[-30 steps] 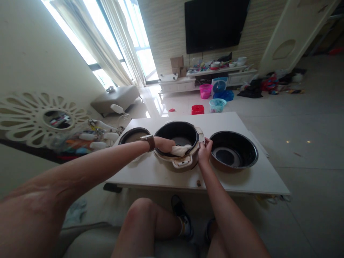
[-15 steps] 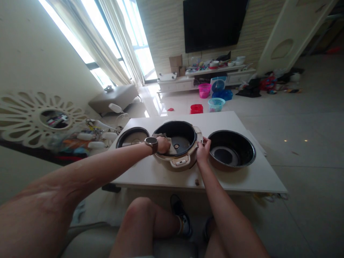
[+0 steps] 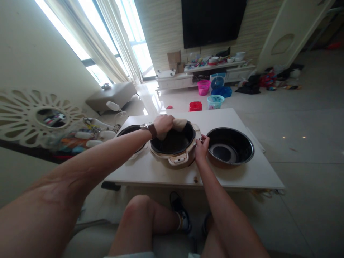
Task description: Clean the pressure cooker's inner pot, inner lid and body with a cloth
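A cream-rimmed electric cooker body [image 3: 178,160] with a dark inside stands on the white table [image 3: 161,175]. At its far rim, my left hand [image 3: 163,124], wearing a watch, is closed on a beige cloth [image 3: 179,124]; part of the cloth hangs down inside. My right hand [image 3: 202,146] grips the cooker's right side by the rim, its fingers partly hidden. Just to the right sits a black inner pot [image 3: 231,145], its inside showing a pale ring at the bottom. On the left, partly behind my left forearm, lies a round dark-rimmed lid [image 3: 129,129].
A small brown object [image 3: 196,179] lies near the table's front edge. Beyond the table are a red stool or tub [image 3: 195,106], a teal basket [image 3: 215,102] and a pink basket [image 3: 203,87]. A decorative mirror frame [image 3: 51,117] and clutter stand at left.
My left hand has moved from inside the cooker's near left wall up to its far rim, carrying the cloth. My right hand keeps its hold on the side. The view has shifted slightly.
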`<state>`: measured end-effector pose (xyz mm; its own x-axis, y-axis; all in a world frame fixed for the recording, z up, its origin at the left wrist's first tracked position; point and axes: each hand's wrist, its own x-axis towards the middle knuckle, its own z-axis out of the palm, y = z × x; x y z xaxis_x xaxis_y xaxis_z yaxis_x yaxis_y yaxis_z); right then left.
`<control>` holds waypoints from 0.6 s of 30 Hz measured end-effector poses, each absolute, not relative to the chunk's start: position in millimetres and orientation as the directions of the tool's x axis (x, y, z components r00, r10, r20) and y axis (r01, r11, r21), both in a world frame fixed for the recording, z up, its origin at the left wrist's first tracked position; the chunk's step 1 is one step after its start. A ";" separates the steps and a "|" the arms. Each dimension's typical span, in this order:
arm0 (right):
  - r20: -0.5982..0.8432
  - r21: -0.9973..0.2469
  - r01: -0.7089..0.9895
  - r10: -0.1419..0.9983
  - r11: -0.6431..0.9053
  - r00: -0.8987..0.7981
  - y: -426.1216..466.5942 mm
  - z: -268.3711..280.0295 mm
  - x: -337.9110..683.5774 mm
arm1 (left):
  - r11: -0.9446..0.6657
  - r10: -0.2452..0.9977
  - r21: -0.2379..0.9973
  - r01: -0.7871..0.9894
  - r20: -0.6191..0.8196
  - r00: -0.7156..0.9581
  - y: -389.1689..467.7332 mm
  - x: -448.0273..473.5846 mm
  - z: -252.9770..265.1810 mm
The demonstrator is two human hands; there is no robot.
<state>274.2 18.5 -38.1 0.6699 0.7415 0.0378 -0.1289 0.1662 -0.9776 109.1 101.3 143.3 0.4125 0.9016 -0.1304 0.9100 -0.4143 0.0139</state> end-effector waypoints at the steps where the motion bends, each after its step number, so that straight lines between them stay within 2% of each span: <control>1: 0.038 -0.978 -0.127 0.737 0.167 0.674 18.9 -38.1 273.8 | -0.419 0.902 -0.023 0.908 -0.123 0.413 96.8 108.8 137.7; 3: 0.042 -0.978 -0.122 0.731 0.170 0.681 19.6 -38.5 273.1 | -0.435 0.877 -0.029 0.900 -0.242 0.416 86.9 110.5 122.9; 5: 0.051 -0.977 -0.118 0.730 0.179 0.682 19.8 -39.3 272.9 | -0.441 0.810 0.019 0.897 -0.422 0.407 78.3 115.3 107.9; 8: 0.066 -0.975 -0.112 0.735 0.191 0.675 19.8 -40.5 273.6 | -0.460 0.698 0.102 0.882 -0.572 0.431 69.2 125.7 95.0; 14: 0.052 -0.978 -0.114 0.730 0.176 0.681 21.2 -41.8 273.9 | -0.378 0.564 0.227 0.897 -0.712 0.418 63.1 130.5 102.9; 18: 0.043 -0.974 -0.134 0.732 0.181 0.680 21.5 -41.1 274.0 | -0.302 0.591 0.222 0.927 -0.719 0.365 76.5 113.8 113.6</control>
